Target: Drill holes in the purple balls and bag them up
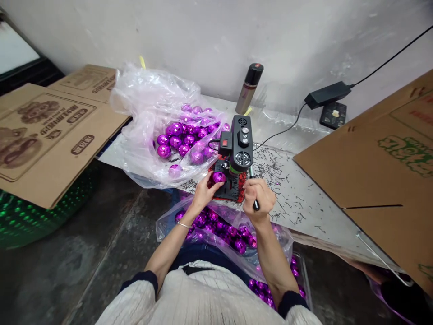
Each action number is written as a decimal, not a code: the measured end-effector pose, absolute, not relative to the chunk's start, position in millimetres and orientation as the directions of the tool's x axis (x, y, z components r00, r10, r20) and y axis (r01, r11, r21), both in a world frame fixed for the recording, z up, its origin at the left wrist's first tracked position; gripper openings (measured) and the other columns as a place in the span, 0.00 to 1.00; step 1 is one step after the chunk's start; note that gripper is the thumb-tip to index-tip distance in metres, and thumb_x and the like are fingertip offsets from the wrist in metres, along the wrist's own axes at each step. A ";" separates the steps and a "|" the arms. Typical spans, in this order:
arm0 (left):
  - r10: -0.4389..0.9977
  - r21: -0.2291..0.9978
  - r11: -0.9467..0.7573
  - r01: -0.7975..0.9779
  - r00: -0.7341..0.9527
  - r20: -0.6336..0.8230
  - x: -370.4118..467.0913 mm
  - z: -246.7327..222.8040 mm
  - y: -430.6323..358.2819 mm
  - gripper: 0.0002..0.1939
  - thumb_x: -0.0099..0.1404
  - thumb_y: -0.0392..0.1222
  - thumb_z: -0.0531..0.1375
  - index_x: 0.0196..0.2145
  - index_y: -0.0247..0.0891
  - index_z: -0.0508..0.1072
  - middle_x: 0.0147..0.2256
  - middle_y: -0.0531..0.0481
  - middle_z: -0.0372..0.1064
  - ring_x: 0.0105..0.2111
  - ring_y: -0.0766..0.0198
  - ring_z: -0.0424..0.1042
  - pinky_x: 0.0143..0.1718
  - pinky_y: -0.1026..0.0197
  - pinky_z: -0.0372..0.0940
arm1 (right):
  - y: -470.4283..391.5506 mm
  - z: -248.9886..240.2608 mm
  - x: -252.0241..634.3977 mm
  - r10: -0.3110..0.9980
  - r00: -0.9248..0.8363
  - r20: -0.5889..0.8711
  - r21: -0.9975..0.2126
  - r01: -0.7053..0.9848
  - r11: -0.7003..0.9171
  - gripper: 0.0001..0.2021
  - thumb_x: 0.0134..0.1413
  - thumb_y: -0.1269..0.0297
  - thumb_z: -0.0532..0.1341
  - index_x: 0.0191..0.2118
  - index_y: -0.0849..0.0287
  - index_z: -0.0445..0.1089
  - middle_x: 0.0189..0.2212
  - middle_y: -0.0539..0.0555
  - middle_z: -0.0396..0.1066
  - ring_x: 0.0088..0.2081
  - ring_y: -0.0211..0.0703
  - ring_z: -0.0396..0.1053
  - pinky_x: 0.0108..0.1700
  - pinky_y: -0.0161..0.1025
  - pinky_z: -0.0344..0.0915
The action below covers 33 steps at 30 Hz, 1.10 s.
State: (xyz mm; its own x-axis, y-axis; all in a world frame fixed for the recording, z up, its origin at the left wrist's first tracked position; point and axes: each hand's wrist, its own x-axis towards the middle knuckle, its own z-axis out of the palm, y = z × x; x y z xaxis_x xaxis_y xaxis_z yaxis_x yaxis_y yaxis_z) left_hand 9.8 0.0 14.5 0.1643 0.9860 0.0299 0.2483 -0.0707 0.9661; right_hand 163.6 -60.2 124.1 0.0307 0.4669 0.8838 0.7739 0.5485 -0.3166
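Note:
My left hand (204, 192) pinches a shiny purple faceted ball (219, 177) between thumb and fingers. It holds the ball at the base of a small black bench machine (242, 142), which has round vents, buttons and a red switch. My right hand (259, 198) is wrapped round the machine's black-tipped lever handle (256, 206), on the right side. Behind my left hand, a clear plastic bag (142, 153) lies open with many similar purple balls (176, 141) in it. Another clear bag (165, 221) of purple balls hangs at the table's front edge, under my forearms.
A spray can (249, 88) stands against the wall. Small dark wire-like bits litter the white table (304, 189). A black power adapter (328, 95) trails a cable to the machine. Cardboard boxes flank both sides, one printed brown (50, 131), one with green print (382, 162).

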 end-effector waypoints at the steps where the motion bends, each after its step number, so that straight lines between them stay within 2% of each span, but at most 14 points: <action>1: 0.982 0.952 -0.101 0.290 0.181 0.049 11.5 14.5 -0.3 0.32 0.62 0.52 0.68 0.59 0.34 0.71 0.49 0.38 0.77 0.48 0.49 0.78 0.54 0.45 0.71 | -60.5 124.2 163.7 0.468 0.029 0.883 -0.317 0.773 0.549 0.11 0.63 0.76 0.54 0.29 0.56 0.61 0.24 0.50 0.68 0.27 0.37 0.67 0.30 0.36 0.61; 5: 0.956 0.897 -0.248 0.366 0.243 0.165 17.4 17.7 1.3 0.30 0.62 0.51 0.69 0.57 0.36 0.72 0.55 0.37 0.74 0.56 0.48 0.73 0.59 0.45 0.66 | -61.1 124.0 164.0 0.476 0.032 0.879 -0.320 0.779 0.539 0.11 0.63 0.76 0.54 0.29 0.56 0.61 0.24 0.50 0.68 0.27 0.37 0.67 0.29 0.35 0.61; 9: 0.921 0.847 -0.355 0.395 0.300 0.246 20.1 20.4 3.9 0.28 0.63 0.52 0.68 0.57 0.37 0.71 0.54 0.37 0.74 0.56 0.49 0.72 0.59 0.45 0.67 | -60.8 124.5 164.2 0.468 0.025 0.883 -0.307 0.786 0.537 0.11 0.63 0.75 0.54 0.29 0.56 0.61 0.24 0.51 0.69 0.26 0.37 0.67 0.28 0.35 0.61; 14: 0.914 0.823 -0.381 0.421 0.307 0.266 17.2 20.3 2.9 0.29 0.63 0.53 0.68 0.57 0.37 0.71 0.54 0.37 0.73 0.56 0.48 0.72 0.59 0.45 0.67 | -59.8 126.2 164.3 0.466 0.029 0.884 -0.311 0.781 0.542 0.11 0.64 0.75 0.53 0.29 0.56 0.61 0.24 0.50 0.69 0.26 0.37 0.68 0.28 0.35 0.61; 18: 0.930 0.856 -0.331 0.397 0.289 0.226 16.1 19.1 3.4 0.29 0.62 0.53 0.69 0.56 0.37 0.73 0.55 0.37 0.73 0.57 0.48 0.71 0.61 0.44 0.65 | -57.5 134.2 163.5 0.480 0.077 0.874 -0.360 0.767 0.532 0.12 0.64 0.75 0.53 0.29 0.56 0.62 0.23 0.50 0.68 0.27 0.37 0.69 0.29 0.36 0.61; 20: 0.950 0.902 -0.253 0.350 0.265 0.164 16.3 18.1 5.6 0.30 0.61 0.51 0.70 0.57 0.37 0.73 0.56 0.37 0.73 0.58 0.47 0.71 0.62 0.43 0.64 | -55.9 141.5 163.1 0.499 0.105 0.860 -0.394 0.758 0.520 0.12 0.65 0.75 0.53 0.29 0.56 0.61 0.23 0.50 0.68 0.27 0.37 0.68 0.29 0.36 0.61; 24: 0.967 0.993 0.004 0.118 0.251 -0.034 15.9 15.0 12.9 0.30 0.62 0.48 0.68 0.59 0.36 0.70 0.53 0.39 0.76 0.53 0.52 0.75 0.59 0.47 0.66 | -53.7 153.8 162.9 0.547 0.136 0.826 -0.458 0.729 0.509 0.13 0.66 0.74 0.53 0.28 0.56 0.61 0.23 0.49 0.65 0.27 0.36 0.66 0.29 0.36 0.60; 27: 0.960 0.997 0.078 0.009 0.268 -0.078 14.6 13.1 16.3 0.28 0.63 0.48 0.67 0.58 0.35 0.71 0.52 0.40 0.76 0.53 0.54 0.75 0.59 0.50 0.66 | -53.9 155.8 163.3 0.566 0.146 0.812 -0.476 0.727 0.495 0.13 0.66 0.72 0.53 0.28 0.56 0.61 0.22 0.49 0.64 0.26 0.36 0.66 0.29 0.37 0.60; 30: 0.958 0.996 0.074 0.057 0.272 -0.087 13.3 14.3 15.5 0.28 0.63 0.49 0.67 0.58 0.37 0.71 0.51 0.42 0.76 0.52 0.54 0.75 0.59 0.50 0.66 | -54.8 153.9 164.2 0.570 0.149 0.808 -0.483 0.722 0.496 0.13 0.66 0.73 0.53 0.28 0.56 0.62 0.22 0.49 0.65 0.27 0.37 0.67 0.30 0.37 0.60; 33: 0.957 0.983 0.002 0.183 0.283 -0.055 11.8 20.5 13.6 0.28 0.63 0.49 0.67 0.59 0.38 0.72 0.53 0.42 0.76 0.53 0.52 0.74 0.59 0.49 0.66 | -55.1 153.0 165.0 0.566 0.129 0.815 -0.466 0.727 0.504 0.12 0.66 0.73 0.53 0.29 0.56 0.62 0.23 0.50 0.66 0.27 0.37 0.67 0.30 0.37 0.61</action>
